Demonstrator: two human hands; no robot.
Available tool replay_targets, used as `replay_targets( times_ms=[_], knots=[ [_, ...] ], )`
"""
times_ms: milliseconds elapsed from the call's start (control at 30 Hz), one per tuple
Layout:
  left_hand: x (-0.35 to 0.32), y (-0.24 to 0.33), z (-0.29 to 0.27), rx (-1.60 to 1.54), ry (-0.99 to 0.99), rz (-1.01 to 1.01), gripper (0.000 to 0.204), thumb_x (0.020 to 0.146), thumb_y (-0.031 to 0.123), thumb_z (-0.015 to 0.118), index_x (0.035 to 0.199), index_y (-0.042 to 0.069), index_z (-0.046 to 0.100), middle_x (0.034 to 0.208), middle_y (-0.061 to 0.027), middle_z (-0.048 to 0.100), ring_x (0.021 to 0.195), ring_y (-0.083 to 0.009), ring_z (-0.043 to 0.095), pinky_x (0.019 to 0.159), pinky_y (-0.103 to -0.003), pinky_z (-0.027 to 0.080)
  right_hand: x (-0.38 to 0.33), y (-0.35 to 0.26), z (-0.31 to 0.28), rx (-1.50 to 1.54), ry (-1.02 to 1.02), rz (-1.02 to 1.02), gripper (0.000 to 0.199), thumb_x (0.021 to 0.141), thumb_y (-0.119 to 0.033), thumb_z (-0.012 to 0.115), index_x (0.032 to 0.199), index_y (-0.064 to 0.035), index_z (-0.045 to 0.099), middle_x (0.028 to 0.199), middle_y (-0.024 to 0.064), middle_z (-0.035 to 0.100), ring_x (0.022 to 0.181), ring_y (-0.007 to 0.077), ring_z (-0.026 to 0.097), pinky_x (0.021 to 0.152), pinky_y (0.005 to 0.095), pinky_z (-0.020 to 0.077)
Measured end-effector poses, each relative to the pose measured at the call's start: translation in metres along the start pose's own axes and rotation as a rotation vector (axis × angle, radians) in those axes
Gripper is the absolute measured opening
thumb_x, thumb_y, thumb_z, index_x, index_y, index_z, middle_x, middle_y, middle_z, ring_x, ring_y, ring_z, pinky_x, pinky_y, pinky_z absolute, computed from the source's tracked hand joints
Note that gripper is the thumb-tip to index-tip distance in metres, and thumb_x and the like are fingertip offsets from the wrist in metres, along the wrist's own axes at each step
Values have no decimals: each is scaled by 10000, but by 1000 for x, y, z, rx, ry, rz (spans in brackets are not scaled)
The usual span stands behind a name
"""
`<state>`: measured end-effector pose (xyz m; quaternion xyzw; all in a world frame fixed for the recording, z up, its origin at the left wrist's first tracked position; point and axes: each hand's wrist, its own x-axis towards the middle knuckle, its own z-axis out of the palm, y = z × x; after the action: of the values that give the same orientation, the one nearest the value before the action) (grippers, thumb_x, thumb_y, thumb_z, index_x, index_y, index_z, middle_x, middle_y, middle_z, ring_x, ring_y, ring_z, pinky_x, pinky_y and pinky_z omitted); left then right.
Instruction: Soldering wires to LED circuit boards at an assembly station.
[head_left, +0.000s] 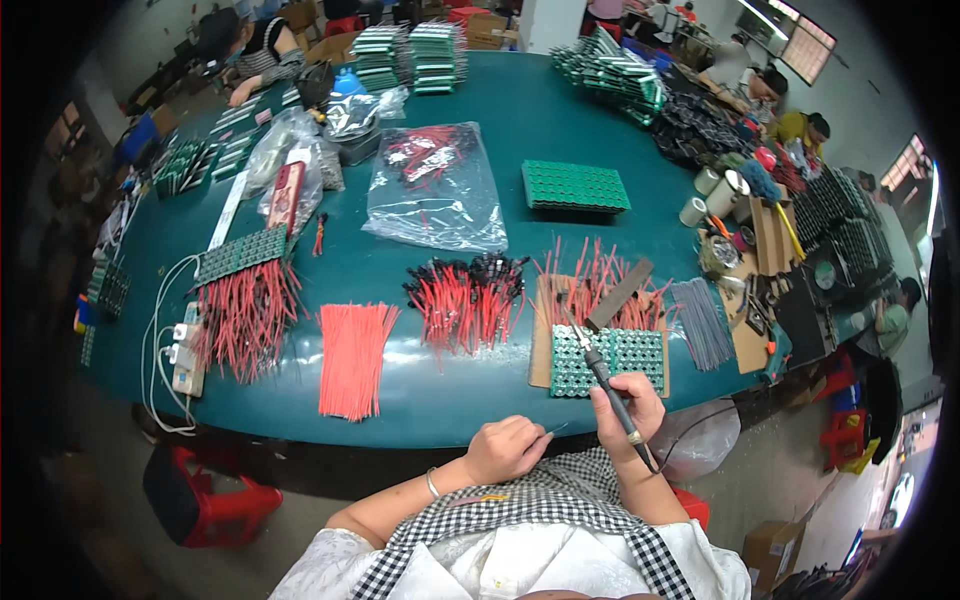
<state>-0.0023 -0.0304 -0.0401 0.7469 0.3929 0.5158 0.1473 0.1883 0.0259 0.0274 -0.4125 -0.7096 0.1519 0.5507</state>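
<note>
My right hand (632, 412) is closed around the dark handle of a soldering iron (606, 376), which points up and away. Its tip reaches over a green circuit board panel (572, 372) lying on a brown cardboard piece (540, 350). A flat metal bar (620, 294) lies across the panel's far side, over red wires (590, 270) that fan out behind it. Near the table's front edge, my left hand (505, 447) is closed in a pinch. A thin, pale strand sticks out from its fingertips, too fine to name surely.
Red wire bundles (356, 360), black-ended red wires (470, 305) and grey wires (702, 325) lie along the near side. Farther back are a clear bag (435, 205) and stacked green boards (575, 186). A power strip (187, 360) sits left. Other people work around the table.
</note>
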Motion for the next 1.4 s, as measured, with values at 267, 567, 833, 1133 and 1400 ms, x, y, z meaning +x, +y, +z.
replay_targets(
  times_ms=[267,567,833,1133,1400],
  knots=[
    [-2,0,-6,42,-33,-64,157,825,70,799,811,56,643,673,-73,612,592,-255,631,515,-373,478,-7,27,4,143,32,31,266,839,-33,819,1012,-21,618,861,118,638,738,206,609,672,307,497],
    [-2,3,13,-14,230,-572,155,905,77,777,825,15,660,644,9,624,566,-17,527,500,-224,437,-42,73,-55,274,67,89,295,867,-52,818,1057,-30,593,943,110,618,846,199,601,757,306,501],
    [-4,-5,14,-69,228,-763,172,957,74,738,849,15,618,720,58,602,644,13,512,558,-182,413,-49,100,-98,344,16,103,296,879,-73,815,1063,-32,588,951,118,631,820,198,617,729,295,509],
    [3,-7,7,-170,200,-928,143,956,76,744,878,15,642,779,36,644,679,0,547,599,-181,441,-34,88,-96,272,-125,142,321,841,-68,843,1051,-12,607,961,109,644,819,174,597,728,288,500],
    [73,2,5,37,77,-570,67,884,-7,771,860,-12,709,739,-33,670,628,-75,581,561,-250,448,-20,91,-98,147,57,108,267,767,-44,860,943,-15,662,802,122,696,676,233,670,625,327,546]
  ],
)
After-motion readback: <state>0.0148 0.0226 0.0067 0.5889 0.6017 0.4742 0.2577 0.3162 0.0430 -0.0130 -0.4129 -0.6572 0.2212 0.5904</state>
